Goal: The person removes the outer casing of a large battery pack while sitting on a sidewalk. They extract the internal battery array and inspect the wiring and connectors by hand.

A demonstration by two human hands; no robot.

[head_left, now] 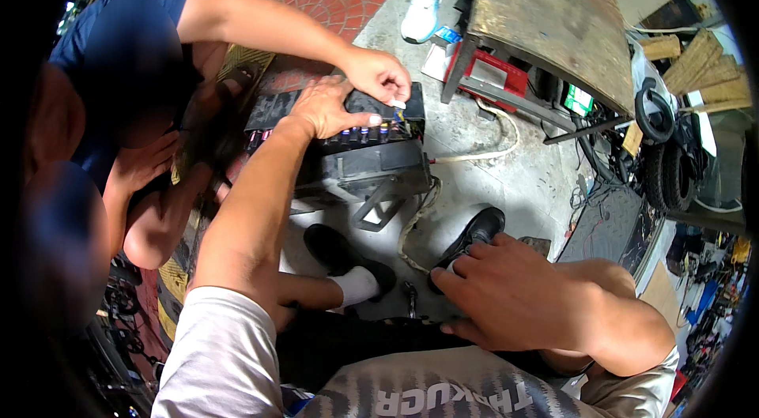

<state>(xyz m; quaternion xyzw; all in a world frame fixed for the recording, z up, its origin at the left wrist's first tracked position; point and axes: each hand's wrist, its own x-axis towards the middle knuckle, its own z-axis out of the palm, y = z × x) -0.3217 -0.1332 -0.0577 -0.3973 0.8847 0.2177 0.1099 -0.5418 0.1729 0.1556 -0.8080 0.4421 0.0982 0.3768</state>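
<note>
My left hand (320, 108) lies on the top of a black box (371, 163), its fingers flat and the thumb stretched to the right. The box's upper side is open along the near edge, where a row of small cylinders (365, 134) with bluish and pale ends shows. At the box's right end a co-worker's hand (379, 74) pinches a small white connector (397, 103) above thin coloured wires (400, 116). My right hand (506, 288) hangs loosely above my right shoe, its fingers a little apart and nothing visible in them.
A sheathed cable (411, 240) runs from the box toward my feet; a metal tool (411, 299) lies between my shoes. A worn table (545, 15) stands at the far right, with a red case (494, 74) beneath. The co-worker crouches at left; other people's feet show at the top.
</note>
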